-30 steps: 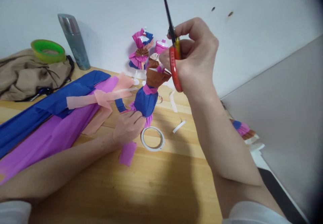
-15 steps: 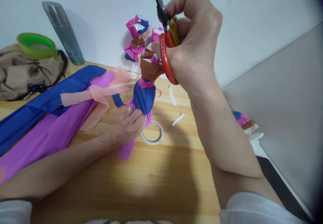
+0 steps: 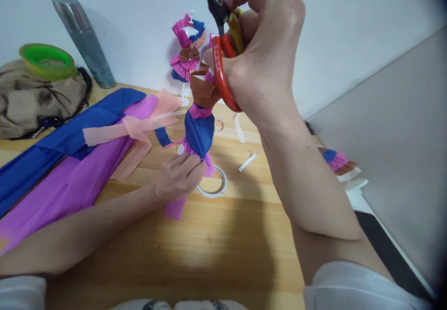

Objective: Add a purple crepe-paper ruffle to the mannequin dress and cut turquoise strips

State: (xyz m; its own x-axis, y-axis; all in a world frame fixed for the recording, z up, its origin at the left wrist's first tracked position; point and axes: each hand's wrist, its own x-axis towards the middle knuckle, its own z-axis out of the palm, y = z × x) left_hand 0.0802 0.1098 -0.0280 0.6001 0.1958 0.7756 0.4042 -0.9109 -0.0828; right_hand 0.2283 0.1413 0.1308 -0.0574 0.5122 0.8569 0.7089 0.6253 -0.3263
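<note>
On the near part of the wooden bench [image 3: 223, 249] the two forearms were seen reaching forward, with nothing lying between them. The left hand [image 3: 178, 179] was closed around the foot of a crepe-paper doll [image 3: 199, 131], the grip tight on the pinched purple frill at its base, so that the figure was held upright just above a ring of white tape [image 3: 213, 186] lying flat on the bench. The doll was judged to be very light, soft and easily crushed: the blue skirt, pink waistband and brown bodice are thin gathered paper, liable to tear or flatten under pressure, so the bunched base was taken to be the soundest place for a hold. The right hand [image 3: 260, 63] was raised at the doll's top, its fingers closed through the red-handled scissors [image 3: 220, 68], the dark blades pointing up out of view; whether the blades were parted could not be told. The fingertips were touching the brown paper at the head. To the left, sheets of blue crepe paper [image 3: 70, 142] and purple crepe paper [image 3: 66, 189] were spread out, with a peach strip [image 3: 132, 128] across them. Farther back, against the wall, a finished paper figure [image 3: 186, 54], a metal flask [image 3: 84, 40] and a green tape roll [image 3: 47, 61] on a tan cloth [image 3: 35, 105] were noted.
</note>
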